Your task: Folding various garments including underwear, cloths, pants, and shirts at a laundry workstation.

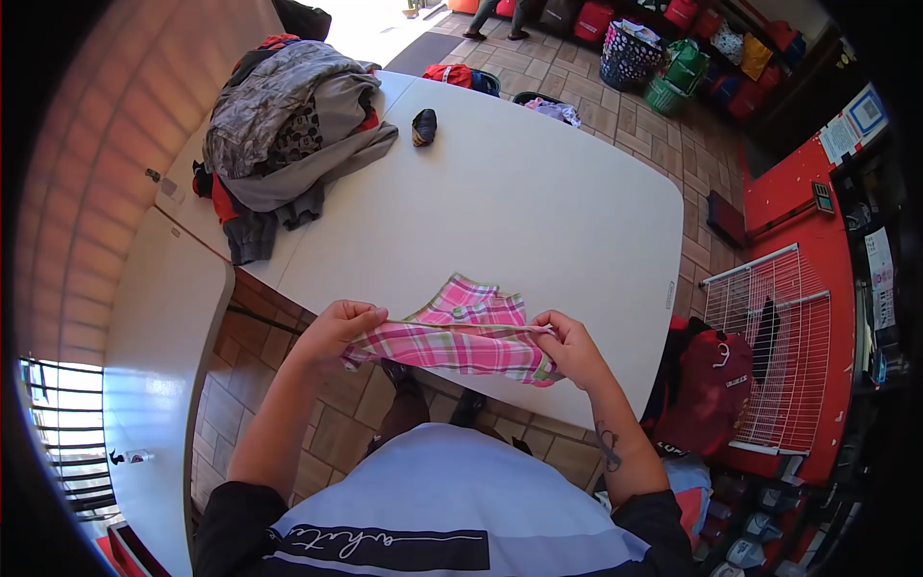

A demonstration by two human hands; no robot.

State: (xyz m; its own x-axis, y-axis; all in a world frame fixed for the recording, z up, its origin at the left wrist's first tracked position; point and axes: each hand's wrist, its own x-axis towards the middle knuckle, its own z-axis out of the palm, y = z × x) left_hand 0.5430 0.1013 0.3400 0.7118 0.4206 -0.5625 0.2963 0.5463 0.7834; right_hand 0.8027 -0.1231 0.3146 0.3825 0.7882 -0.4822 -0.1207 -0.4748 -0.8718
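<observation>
A pink plaid garment with green trim (447,348) is stretched between my two hands at the near edge of the white table (505,195). My left hand (340,328) pinches one end of its trimmed edge between thumb and fingers. At the opposite end, my right hand (566,345) grips the cloth the same way. The far part of the garment lies on the tabletop, while the near part hangs folded over the table's front edge. What kind of garment it is, I cannot tell.
A heap of clothes (288,130) lies at the table's far left, beside a small dark rolled item (424,128). Another white table (166,288) stands at left. To the right are a white wire rack (771,346) and hanging maroon clothing (710,389). Beyond, a person's legs (497,18) and laundry baskets (631,54).
</observation>
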